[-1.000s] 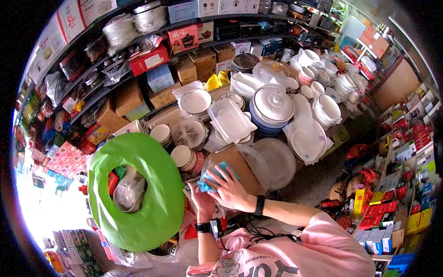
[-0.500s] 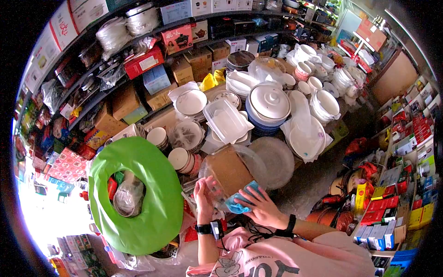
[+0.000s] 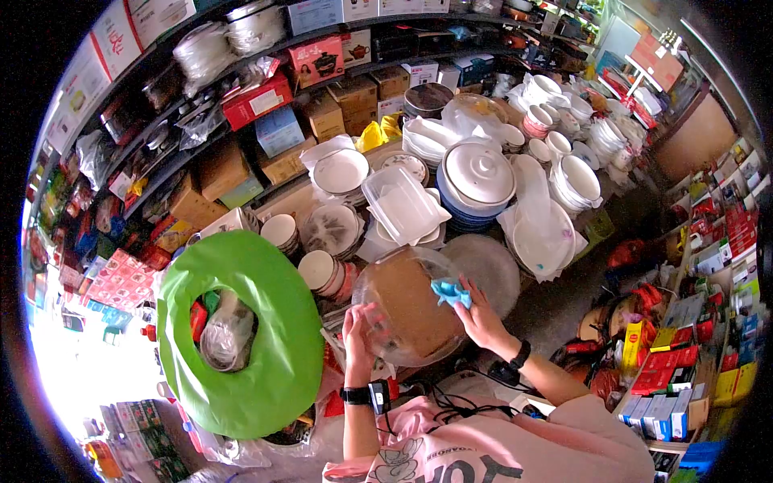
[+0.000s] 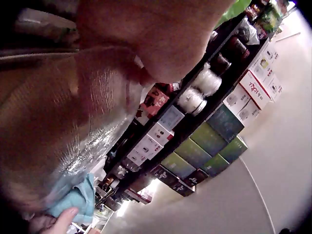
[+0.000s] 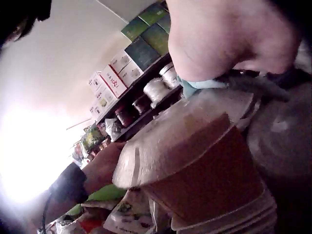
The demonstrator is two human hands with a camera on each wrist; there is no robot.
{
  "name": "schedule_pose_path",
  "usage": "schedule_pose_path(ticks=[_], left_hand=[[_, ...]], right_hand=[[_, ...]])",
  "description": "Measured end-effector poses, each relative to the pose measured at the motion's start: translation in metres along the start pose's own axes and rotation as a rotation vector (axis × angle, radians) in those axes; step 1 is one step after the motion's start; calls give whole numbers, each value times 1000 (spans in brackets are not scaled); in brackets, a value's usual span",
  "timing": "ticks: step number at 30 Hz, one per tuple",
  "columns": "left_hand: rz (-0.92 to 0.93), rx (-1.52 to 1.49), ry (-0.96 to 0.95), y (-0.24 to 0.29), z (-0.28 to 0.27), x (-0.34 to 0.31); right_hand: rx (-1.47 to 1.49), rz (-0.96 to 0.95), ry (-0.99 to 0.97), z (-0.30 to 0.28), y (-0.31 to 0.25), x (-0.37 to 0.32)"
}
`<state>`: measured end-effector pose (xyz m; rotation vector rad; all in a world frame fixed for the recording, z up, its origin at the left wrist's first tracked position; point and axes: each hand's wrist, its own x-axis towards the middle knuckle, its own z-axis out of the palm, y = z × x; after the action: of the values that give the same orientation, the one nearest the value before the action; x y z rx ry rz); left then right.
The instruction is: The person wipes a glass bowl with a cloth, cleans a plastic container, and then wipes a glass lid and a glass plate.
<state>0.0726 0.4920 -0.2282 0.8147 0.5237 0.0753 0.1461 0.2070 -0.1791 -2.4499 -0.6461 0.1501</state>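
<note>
My left hand (image 3: 357, 336) grips the left rim of a round, clear plastic dish or lid (image 3: 375, 283). A brown cardboard piece (image 3: 415, 310) shows through the plastic. At the right rim, my right hand (image 3: 486, 322) pinches a bunched blue cloth (image 3: 451, 293). In the right wrist view the cloth (image 5: 201, 86) lies against the upper edge of the clear plastic (image 5: 158, 153), partly hidden by the hand. Stacked pale rims (image 5: 239, 222) show below. The left wrist view has shiny clear plastic (image 4: 92, 141) close up, with the cloth (image 4: 78, 201) at its far side.
A large round translucent plate (image 3: 495, 274) lies just behind my right hand. White bowls (image 3: 318, 272), a clear rectangular container (image 3: 403, 201) and a lidded white pot (image 3: 480, 174) crowd the table. A green ring-shaped sheet (image 3: 278, 386) is at left; packed shelves (image 3: 346, 68) stand behind.
My right hand has moved with the blue cloth from the left rim, along the near edge, round to the right rim. The clear plastic was tilted midway; my left hand stays at its left.
</note>
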Motion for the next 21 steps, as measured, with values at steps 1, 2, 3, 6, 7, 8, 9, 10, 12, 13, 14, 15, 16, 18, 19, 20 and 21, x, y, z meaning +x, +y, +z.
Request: schedule_pose_path(ticks=[1,2,3,6,7,8,9,10,12,13,14,15,16,18,19,20,21], left_hand=[[3,-2,3,-1,-2,1],[-4,9,17,-2,-2,1],[-11,20,30,-2,-2,1],[-26,10,45,-1,1,0],[-26,8,48,-1,2,-1],[-37,-32,41,0,3,-1],[-48,-71,35,0,3,-1],[-46,-73,38,-1,3,0],[-35,-78,69,-3,4,2],[-35,-80,71,-4,5,1],[-41,-68,89,1,9,-2],[-47,-56,107,3,12,-4],[-48,-57,109,3,12,-3],[-37,-84,75,2,11,-2],[-40,-84,76,1,11,-2],[-30,-94,72,1,12,-3],[-18,-103,68,3,13,-4]], right_hand=[[22,13,18,5,8,9],[67,-8,24,10,19,17],[138,34,115,14,17,28],[404,185,62,12,16,57],[404,185,59,13,22,64],[395,216,-17,6,16,74],[385,247,-94,2,9,84],[387,201,-47,2,1,92],[262,185,-20,8,-8,106],[138,170,10,12,-12,112],[134,230,-33,5,-28,117],[133,231,-36,7,-35,120],[-25,197,-36,10,-40,123],[-234,124,-58,15,-51,128],[-334,21,-93,22,-53,129],[-319,5,-70,29,-58,131],[-304,-11,-46,38,-63,132]])
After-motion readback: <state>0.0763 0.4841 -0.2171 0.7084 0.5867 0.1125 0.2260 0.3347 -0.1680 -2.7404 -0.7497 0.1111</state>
